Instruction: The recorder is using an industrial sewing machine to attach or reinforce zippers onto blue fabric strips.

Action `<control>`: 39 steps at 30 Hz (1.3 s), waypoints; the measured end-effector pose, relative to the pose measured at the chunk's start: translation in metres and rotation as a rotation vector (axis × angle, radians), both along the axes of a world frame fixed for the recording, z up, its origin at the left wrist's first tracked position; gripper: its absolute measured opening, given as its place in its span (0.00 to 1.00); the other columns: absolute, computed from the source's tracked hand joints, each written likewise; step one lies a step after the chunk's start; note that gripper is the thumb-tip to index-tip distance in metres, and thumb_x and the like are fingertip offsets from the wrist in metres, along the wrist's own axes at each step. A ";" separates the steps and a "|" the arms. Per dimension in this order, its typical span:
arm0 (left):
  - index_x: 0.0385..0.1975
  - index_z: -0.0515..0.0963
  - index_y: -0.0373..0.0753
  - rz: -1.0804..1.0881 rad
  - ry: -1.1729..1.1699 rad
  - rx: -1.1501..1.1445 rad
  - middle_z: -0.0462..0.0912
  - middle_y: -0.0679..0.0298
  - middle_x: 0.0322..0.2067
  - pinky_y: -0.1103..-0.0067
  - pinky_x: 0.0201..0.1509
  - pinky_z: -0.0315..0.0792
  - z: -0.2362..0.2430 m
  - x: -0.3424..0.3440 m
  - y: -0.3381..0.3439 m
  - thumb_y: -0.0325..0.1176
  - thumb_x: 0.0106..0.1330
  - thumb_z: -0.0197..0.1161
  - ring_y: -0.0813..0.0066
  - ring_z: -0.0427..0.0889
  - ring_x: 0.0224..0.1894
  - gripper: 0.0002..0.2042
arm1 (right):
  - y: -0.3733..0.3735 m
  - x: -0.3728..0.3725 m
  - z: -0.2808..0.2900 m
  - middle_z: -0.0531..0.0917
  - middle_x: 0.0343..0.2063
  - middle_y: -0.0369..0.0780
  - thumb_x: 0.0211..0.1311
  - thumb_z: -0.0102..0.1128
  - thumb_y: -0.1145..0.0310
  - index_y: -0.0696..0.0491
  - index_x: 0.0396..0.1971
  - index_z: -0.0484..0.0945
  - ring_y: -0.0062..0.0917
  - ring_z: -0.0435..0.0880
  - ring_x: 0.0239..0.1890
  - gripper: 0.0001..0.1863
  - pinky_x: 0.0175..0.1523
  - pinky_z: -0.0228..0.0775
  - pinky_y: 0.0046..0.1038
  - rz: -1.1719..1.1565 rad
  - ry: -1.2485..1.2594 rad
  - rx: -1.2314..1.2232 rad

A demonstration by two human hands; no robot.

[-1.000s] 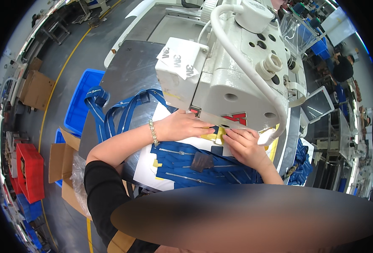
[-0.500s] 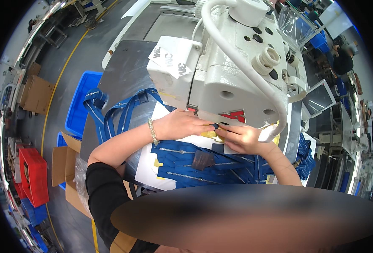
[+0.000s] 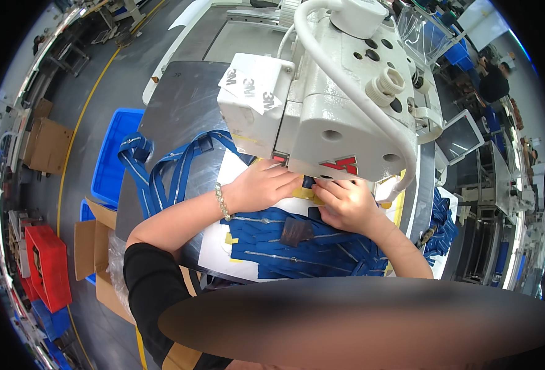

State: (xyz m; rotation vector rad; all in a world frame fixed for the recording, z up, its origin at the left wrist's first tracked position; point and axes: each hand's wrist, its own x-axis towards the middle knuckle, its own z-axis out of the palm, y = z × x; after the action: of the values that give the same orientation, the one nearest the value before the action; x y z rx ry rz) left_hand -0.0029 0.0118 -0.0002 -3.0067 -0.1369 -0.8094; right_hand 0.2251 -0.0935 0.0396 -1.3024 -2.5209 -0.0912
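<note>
My left hand, wearing a bead bracelet, lies under the front of the white sewing machine, fingers flat and slightly bent by a yellow plate. Beside it my right hand has fingers curled in a pinch on a small dark piece; the fingertips are partly hidden. Blue zipper tapes lie in rows on white paper below both hands, with a dark brown square on them. More blue tape loops over the metal table at the left.
Blue bins and an open cardboard box stand left of the table; a red crate is farther left. A bundle of blue tapes sits at the right, below a tilted screen. A person is at the upper right.
My left fingers have drawn slightly back toward the left. My right hand's fingers have curled in around the dark piece, which has come into view between both hands.
</note>
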 end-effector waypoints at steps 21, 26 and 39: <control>0.51 0.75 0.52 0.048 0.054 -0.127 0.75 0.71 0.36 0.72 0.47 0.65 -0.008 0.000 0.001 0.42 0.55 0.64 0.70 0.74 0.39 0.21 | -0.003 0.001 -0.001 0.80 0.47 0.35 0.37 0.68 0.67 0.51 0.39 0.79 0.24 0.79 0.43 0.22 0.48 0.66 0.30 -0.009 0.018 -0.005; 0.50 0.74 0.64 0.088 0.049 -0.110 0.75 0.76 0.33 0.70 0.46 0.62 -0.010 0.000 0.001 0.46 0.58 0.62 0.73 0.74 0.39 0.18 | -0.005 0.001 -0.002 0.80 0.47 0.35 0.37 0.67 0.67 0.51 0.39 0.79 0.24 0.79 0.42 0.22 0.48 0.66 0.30 -0.011 0.022 -0.004; 0.53 0.73 0.59 0.162 0.154 -0.118 0.77 0.79 0.45 0.69 0.53 0.59 -0.004 0.000 0.001 0.47 0.56 0.62 0.76 0.74 0.45 0.22 | -0.005 -0.003 -0.005 0.80 0.46 0.35 0.37 0.67 0.67 0.51 0.40 0.79 0.24 0.78 0.39 0.23 0.45 0.66 0.30 -0.052 0.024 0.007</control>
State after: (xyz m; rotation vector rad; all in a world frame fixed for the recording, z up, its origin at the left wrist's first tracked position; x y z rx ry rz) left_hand -0.0029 0.0128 -0.0046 -3.1000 -0.4331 -0.5722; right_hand 0.2226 -0.0985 0.0349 -1.3583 -2.4649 -0.0949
